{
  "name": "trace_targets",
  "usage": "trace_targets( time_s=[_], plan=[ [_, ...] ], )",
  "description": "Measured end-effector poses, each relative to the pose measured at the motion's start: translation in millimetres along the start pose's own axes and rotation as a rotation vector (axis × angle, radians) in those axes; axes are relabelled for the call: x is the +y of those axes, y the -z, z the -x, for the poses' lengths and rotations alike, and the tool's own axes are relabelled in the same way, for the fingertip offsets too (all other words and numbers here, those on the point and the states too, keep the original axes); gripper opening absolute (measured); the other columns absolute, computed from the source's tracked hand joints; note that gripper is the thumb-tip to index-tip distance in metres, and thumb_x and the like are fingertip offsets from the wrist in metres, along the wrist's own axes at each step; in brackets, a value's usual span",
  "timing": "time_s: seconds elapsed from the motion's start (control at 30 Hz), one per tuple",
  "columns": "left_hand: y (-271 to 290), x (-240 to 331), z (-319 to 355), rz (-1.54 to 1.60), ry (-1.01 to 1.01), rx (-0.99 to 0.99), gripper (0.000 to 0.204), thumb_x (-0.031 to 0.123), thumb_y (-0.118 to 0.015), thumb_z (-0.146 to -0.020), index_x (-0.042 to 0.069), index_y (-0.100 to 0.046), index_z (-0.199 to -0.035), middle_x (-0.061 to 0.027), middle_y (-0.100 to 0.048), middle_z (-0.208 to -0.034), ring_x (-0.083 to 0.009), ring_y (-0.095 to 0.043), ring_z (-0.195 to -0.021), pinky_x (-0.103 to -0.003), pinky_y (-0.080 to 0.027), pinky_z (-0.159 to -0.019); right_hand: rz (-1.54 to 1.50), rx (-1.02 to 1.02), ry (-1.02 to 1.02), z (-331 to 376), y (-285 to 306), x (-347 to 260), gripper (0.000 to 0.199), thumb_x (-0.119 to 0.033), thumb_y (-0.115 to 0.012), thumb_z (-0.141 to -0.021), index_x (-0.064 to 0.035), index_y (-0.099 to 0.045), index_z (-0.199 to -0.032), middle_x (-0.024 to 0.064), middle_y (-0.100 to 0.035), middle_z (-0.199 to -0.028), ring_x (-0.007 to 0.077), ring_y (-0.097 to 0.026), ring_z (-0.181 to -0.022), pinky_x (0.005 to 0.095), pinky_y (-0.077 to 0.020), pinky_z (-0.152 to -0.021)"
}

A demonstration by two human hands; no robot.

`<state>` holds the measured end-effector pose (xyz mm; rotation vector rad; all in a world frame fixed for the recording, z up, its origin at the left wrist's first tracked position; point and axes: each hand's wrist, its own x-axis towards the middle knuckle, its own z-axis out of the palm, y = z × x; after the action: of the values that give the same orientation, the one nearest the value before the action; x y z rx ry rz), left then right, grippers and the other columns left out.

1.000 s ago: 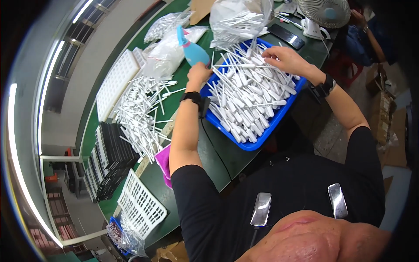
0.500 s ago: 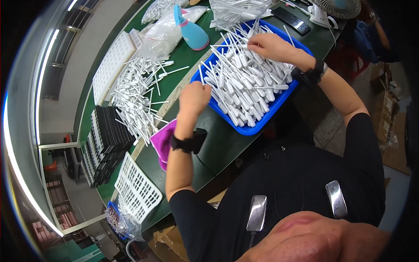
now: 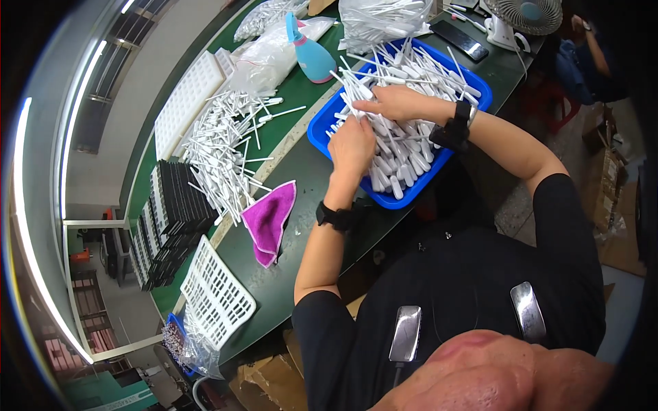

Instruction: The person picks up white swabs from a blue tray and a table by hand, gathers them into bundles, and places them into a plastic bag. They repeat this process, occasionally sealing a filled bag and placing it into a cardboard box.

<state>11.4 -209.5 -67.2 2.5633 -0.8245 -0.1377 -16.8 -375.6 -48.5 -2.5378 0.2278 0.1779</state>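
Note:
A blue tray (image 3: 399, 203) is heaped with white plastic dropper pipettes (image 3: 397, 164). Over its left part my two hands come together. My left hand (image 3: 352, 149) is closed, with pipette stems sticking up by its fingertips. Beside it, my right hand (image 3: 403, 104) has its fingers bent around pipettes at the top of the heap, index finger reaching toward the left hand. How many pipettes each hand grips is hidden by the fingers and the pile.
Left of the tray lies a loose pile of pipettes (image 3: 223, 147). Around it are a purple cloth (image 3: 271, 222), black stacked trays (image 3: 175, 202), a white slotted rack (image 3: 216, 294), a white holed block (image 3: 188, 103), a blue spray bottle (image 3: 314, 60), plastic bags (image 3: 384, 24), a phone (image 3: 459, 40) and a fan (image 3: 524, 15).
My left hand has moved right, from the tray's left edge in over the heap. My right hand has come left and down to meet it. The purple cloth is now uncovered.

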Motion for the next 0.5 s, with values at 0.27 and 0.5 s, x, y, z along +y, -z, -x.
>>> trace_targets(
  time_s=[0.27, 0.5],
  plan=[
    [-31, 8, 5, 0.382, -0.118, 0.226, 0.037, 0.03, -0.045, -0.099, -0.004, -0.057, -0.104, -0.0263, -0.061, -0.1, -0.0441, -0.059, -0.093, -0.05, -0.045, -0.078, -0.398, 0.024, -0.151, -1, -12, 8, 0.096, -0.072, -0.062, -0.075, 0.0161, -0.057, -0.113, 0.0268, -0.064, -0.101, 0.0327, -0.064, -0.094, 0.0396, -0.0509, -0.078],
    [-39, 13, 10, 0.551, -0.277, 0.43, 0.022, 0.017, -0.059, -0.093, -0.003, -0.056, -0.101, -0.0189, -0.056, -0.1, -0.0341, -0.057, -0.088, -0.043, -0.046, -0.076, -0.806, 0.034, -0.189, -16, -32, 27, 0.081, -0.056, -0.073, -0.075, 0.0099, -0.055, -0.119, 0.018, -0.064, -0.103, 0.0239, -0.06, -0.095, 0.0325, -0.0494, -0.077]
  ],
)
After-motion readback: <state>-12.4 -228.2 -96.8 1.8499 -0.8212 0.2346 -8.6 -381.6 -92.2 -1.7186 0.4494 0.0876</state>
